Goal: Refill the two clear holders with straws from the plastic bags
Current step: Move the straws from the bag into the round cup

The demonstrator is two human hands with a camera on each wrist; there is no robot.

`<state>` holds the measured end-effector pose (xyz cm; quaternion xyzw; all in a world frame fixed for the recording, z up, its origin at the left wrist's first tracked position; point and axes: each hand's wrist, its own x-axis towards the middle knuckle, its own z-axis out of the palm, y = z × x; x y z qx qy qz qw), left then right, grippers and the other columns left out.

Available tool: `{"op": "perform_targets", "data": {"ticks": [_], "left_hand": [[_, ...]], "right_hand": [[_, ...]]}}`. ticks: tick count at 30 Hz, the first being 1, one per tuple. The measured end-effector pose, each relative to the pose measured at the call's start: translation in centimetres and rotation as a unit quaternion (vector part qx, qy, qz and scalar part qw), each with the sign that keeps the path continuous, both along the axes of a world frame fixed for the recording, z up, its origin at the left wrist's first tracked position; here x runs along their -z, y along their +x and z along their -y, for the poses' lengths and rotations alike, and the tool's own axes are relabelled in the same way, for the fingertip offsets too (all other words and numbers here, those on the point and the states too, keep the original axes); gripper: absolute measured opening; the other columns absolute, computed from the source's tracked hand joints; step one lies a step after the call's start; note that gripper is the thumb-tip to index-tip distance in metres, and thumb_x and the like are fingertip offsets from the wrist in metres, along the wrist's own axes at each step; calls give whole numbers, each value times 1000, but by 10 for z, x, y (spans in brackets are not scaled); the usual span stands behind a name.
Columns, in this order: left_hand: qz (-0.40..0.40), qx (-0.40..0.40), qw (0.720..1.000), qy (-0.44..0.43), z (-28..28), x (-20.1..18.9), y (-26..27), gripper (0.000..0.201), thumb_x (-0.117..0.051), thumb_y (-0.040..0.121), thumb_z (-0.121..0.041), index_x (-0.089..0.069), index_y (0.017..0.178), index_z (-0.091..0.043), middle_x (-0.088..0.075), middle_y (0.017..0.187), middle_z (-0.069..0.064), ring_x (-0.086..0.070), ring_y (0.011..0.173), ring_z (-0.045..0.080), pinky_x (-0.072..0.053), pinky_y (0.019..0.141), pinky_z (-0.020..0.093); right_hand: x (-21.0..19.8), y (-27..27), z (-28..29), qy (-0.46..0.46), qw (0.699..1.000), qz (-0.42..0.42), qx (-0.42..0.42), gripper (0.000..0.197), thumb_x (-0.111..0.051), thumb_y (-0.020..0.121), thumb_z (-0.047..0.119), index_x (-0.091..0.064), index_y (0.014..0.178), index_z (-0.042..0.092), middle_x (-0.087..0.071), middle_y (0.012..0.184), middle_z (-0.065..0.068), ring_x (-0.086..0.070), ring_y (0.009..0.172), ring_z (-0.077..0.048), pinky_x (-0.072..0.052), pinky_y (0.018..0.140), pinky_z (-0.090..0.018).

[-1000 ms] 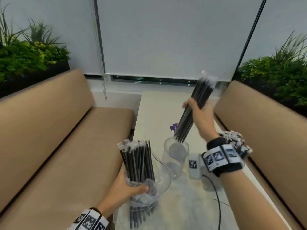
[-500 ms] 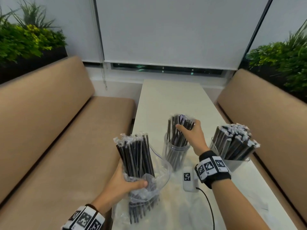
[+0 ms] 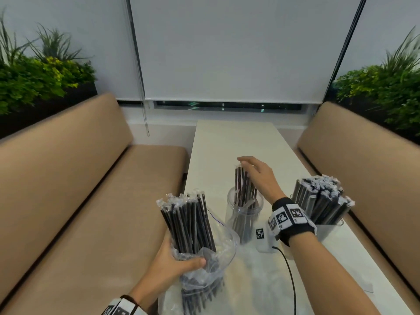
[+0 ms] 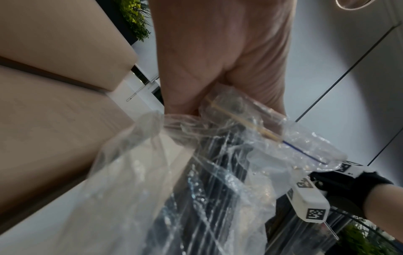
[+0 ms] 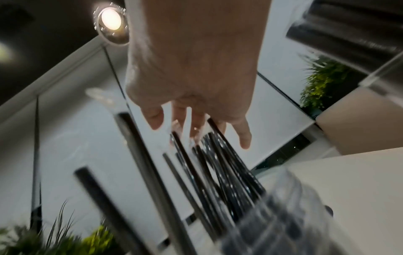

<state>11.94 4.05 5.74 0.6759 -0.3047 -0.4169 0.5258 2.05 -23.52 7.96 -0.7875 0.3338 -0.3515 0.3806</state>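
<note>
My left hand point(image 3: 175, 261) grips a clear plastic bag point(image 3: 211, 269) with a bundle of black wrapped straws point(image 3: 188, 221) standing out of it, at the table's near left edge. The left wrist view shows the bag point(image 4: 196, 172) crumpled under my palm. A round clear holder point(image 3: 244, 214) in the middle holds a small bunch of black straws point(image 3: 243, 185). My right hand point(image 3: 254, 171) hovers over their tops, its fingers spread and straight, holding nothing; the right wrist view shows the fingertips point(image 5: 244, 138) just above the straws point(image 5: 218, 163). A second clear holder point(image 3: 329, 230) at the right is packed with straws point(image 3: 318, 196).
The narrow white table point(image 3: 227, 144) runs away from me between two tan benches point(image 3: 68, 189) point(image 3: 363, 167). A small white tagged device point(image 3: 263, 239) with a black cable point(image 3: 291, 280) lies beside the middle holder. Planters stand behind both benches.
My right hand lowered a bunch of straws into the middle holder, let go of them, and now hovers with fingers spread above their tops. The left hand kept its grip on the bag.
</note>
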Motion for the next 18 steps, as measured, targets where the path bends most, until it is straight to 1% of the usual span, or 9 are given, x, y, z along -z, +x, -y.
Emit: {"op": "perform_targets", "data": {"ticks": [2, 4, 7, 9, 11, 13, 15, 17, 18], "left_hand": [[-2, -9, 1000, -2, -2, 4, 5, 102, -78, 74, -3, -12, 151, -12, -38, 146, -3, -34, 106, 0, -29, 92, 16], [-1, -17, 1000, -8, -4, 5, 8, 105, -80, 73, -5, -11, 151, -13, -32, 151, 3, -27, 114, 1, -28, 103, 22], [5, -10, 1000, -17, -2, 4, 7, 103, -82, 70, -7, -16, 147, -20, -42, 122, -20, -33, 120, 3, -30, 96, 18], [4, -3, 1000, -19, -2, -1, 4, 98, -80, 72, -3, -18, 146, -19, -36, 95, -29, -38, 113, 2, -33, 86, 9], [8, -1, 1000, -19, -4, -7, 2, 95, -77, 76, -2, -17, 149, -11, -30, 87, -30, -35, 104, 0, -32, 81, 7], [10, -2, 1000, -14, -7, -7, 2, 95, -77, 76, -3, -17, 149, -12, -31, 88, -30, -41, 94, -9, -34, 78, 4], [12, -9, 1000, -9, -9, -4, 4, 95, -79, 73, -2, -22, 147, -14, -38, 91, -30, -45, 74, -22, -39, 63, -5], [12, -16, 1000, -13, -11, -2, 5, 94, -80, 73, -1, -22, 146, -16, -39, 93, -29, -45, 74, -22, -40, 56, -5], [11, -18, 1000, -20, -12, -3, 4, 94, -79, 73, -2, -21, 145, -19, -38, 94, -30, -46, 82, -19, -41, 61, -4]], "right_hand": [[-11, -12, -5, 14, 999, 22, -18, 47, -47, 95, 50, -64, 125, 20, -64, 128, 3, -57, 119, -12, -45, 105, -35], [-19, -21, -12, 2, 997, 5, -70, 55, -49, 86, 61, -60, 129, 29, -56, 139, 5, -50, 126, -9, -39, 106, -34], [-19, -25, -31, -96, 981, -131, -108, 65, -60, 71, 71, -57, 129, 43, -37, 151, 7, -34, 134, -12, -29, 104, -36], [-6, -24, -45, -277, 931, -234, -43, 65, -58, 68, 75, -64, 121, 40, -46, 143, 0, -42, 126, -23, -39, 99, -42], [6, -21, -54, -321, 902, -289, -8, 56, -59, 75, 66, -66, 119, 32, -56, 122, -4, -53, 108, -26, -50, 83, -39], [5, -21, -57, -212, 935, -282, -22, 37, -70, 83, 41, -68, 115, 22, -53, 98, 3, -58, 92, -19, -50, 76, -33], [1, -20, -52, -121, 955, -265, -51, 16, -71, 86, 17, -74, 100, 9, -59, 83, 5, -59, 70, -9, -49, 71, -27], [-10, -18, -46, -74, 975, -204, -35, 7, -69, 86, 6, -75, 91, 5, -68, 76, -3, -58, 47, 0, -51, 57, -15], [-17, -16, -43, -49, 985, -166, -18, 6, -70, 86, 5, -74, 91, 4, -70, 75, -7, -57, 40, 1, -50, 52, -11]]}}
